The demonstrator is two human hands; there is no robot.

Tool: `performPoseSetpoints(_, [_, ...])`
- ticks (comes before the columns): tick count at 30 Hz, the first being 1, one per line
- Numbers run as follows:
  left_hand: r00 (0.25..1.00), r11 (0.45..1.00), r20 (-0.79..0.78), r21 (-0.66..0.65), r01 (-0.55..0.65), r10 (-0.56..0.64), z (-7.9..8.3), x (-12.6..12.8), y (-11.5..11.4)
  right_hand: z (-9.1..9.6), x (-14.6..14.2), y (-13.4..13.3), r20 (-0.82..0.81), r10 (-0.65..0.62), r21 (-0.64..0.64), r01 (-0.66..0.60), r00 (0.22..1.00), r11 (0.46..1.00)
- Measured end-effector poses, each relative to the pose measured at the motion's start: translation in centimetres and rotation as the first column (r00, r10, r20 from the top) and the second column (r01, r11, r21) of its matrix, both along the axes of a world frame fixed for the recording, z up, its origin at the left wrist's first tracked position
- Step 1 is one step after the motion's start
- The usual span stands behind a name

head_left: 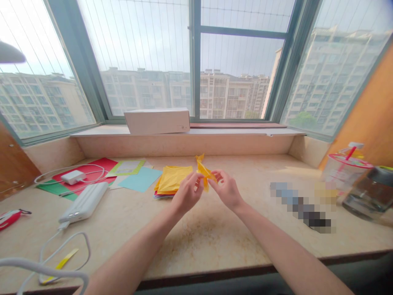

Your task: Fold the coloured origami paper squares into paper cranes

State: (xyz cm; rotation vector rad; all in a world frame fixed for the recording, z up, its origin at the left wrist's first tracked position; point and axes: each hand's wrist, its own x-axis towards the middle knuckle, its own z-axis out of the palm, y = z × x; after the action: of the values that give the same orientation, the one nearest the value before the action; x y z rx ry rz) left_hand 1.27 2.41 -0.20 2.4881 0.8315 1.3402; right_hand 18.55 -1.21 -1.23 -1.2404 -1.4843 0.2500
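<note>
Both of my hands are raised above the marble counter (196,241), close together. My left hand (187,192) and my right hand (225,189) pinch a folded piece of yellow-orange origami paper (204,172) between their fingertips, one on each side. Its pointed tip sticks up, and part of it is hidden by my fingers. Just left of my left hand, a stack of square origami paper (172,179) lies on the counter with a yellow sheet on top.
Teal (139,179), red (89,172) and green (55,189) sheets lie to the left, with a white charger (73,177), its cable and a white power bank (83,203). A pixelated object (302,207), a lidded cup (345,170) and a glass jar (368,196) stand right.
</note>
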Motion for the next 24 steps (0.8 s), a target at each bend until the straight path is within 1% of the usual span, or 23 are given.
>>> performPoseSetpoints(5, [0.998, 0.997, 0.003, -0.054, -0.056, 0.056, -0.5, 0.0, 0.6, 0.4, -0.3, -0.5, 0.011, -0.002, 0.081, 0.001, 1.0, 0.997])
performPoseSetpoints(9, [0.989, 0.987, 0.042, -0.076, -0.141, 0.145, -0.4, -0.3, 0.9, 0.6, -0.5, -0.9, 0.039, 0.005, 0.173, -0.012, 0.999, 0.985])
performPoseSetpoints(14, [0.978, 0.975, 0.078, -0.131, -0.18, 0.191, 0.3, -0.7, 0.7, 0.5, -0.5, -1.4, 0.11, 0.079, 0.252, -0.104, 0.991, 0.962])
performPoseSetpoints(17, [0.981, 0.976, 0.067, -0.134, -0.171, 0.181, 0.7, -0.7, 0.4, 0.6, -0.5, -1.9, 0.141, 0.177, 0.237, -0.207, 0.974, 0.949])
performPoseSetpoints(18, [0.983, 0.977, 0.067, -0.137, -0.162, 0.172, 0.8, -0.8, 0.3, 0.7, -0.5, -1.9, 0.132, 0.198, 0.228, -0.224, 0.971, 0.948])
performPoseSetpoints(19, [0.983, 0.977, 0.074, -0.145, -0.156, 0.168, 0.9, -0.8, 0.3, 0.7, -0.5, -2.0, 0.107, 0.197, 0.221, -0.217, 0.974, 0.951])
performPoseSetpoints(20, [0.982, 0.975, 0.089, -0.159, -0.154, 0.169, 0.9, -0.8, 0.2, 0.8, -0.5, -1.9, 0.067, 0.173, 0.215, -0.184, 0.983, 0.959])
performPoseSetpoints(23, [0.97, 0.966, 0.144, -0.202, -0.163, 0.194, 0.9, -0.7, 0.2, 1.0, -0.1, -1.4, -0.068, 0.041, 0.185, -0.028, 0.997, 0.982])
performPoseSetpoints(24, [0.97, 0.965, 0.158, -0.217, -0.149, 0.185, 0.8, -0.6, 0.2, 1.0, 0.1, -1.1, -0.098, 0.016, 0.163, 0.0, 0.995, 0.987])
